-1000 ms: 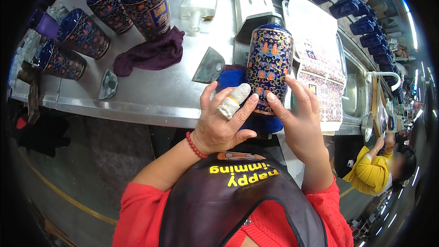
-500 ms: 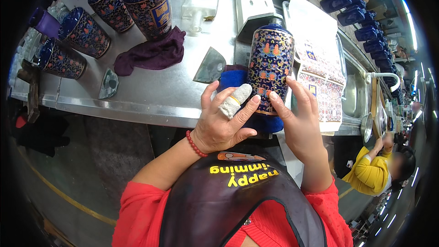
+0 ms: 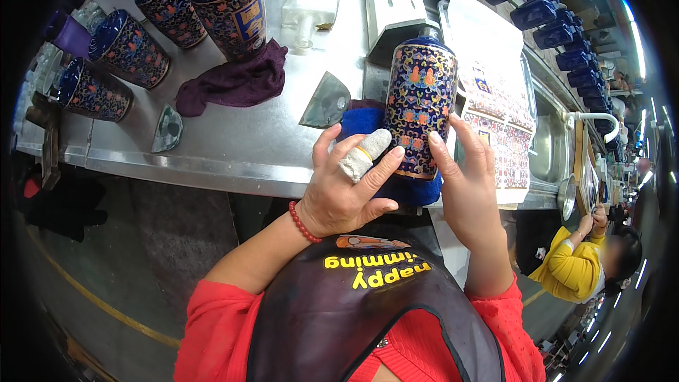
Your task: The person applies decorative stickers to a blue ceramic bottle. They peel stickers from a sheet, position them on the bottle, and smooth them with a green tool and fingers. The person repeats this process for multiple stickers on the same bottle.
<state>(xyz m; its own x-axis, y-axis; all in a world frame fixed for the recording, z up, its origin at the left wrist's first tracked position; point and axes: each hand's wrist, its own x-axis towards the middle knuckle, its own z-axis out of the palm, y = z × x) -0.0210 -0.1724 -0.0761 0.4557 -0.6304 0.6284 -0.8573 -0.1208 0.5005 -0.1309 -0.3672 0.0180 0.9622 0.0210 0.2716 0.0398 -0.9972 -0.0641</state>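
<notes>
A dark blue bottle with a colourful floral wrap lies on a blue cloth, its neck pointing away from me. My left hand is open at the bottle's lower left, its index fingertip touching the side. A grey-white covering with a yellow band sits on one of its fingers. Against the lower right side, my right hand rests its thumb on the front and its index finger by the edge, fingers stretched and apart. The undersides of both hands' fingers are partly hidden.
Printed decal sheets lie right of the bottle, near a sink. Several patterned bottles, a purple cloth, a clear bottle and a dark angular piece occupy the metal bench. A person in yellow works at right.
My right thumb has slid a little up and right along the bottle's front. The bottle has shifted slightly to the right. My left hand has hardly moved.
</notes>
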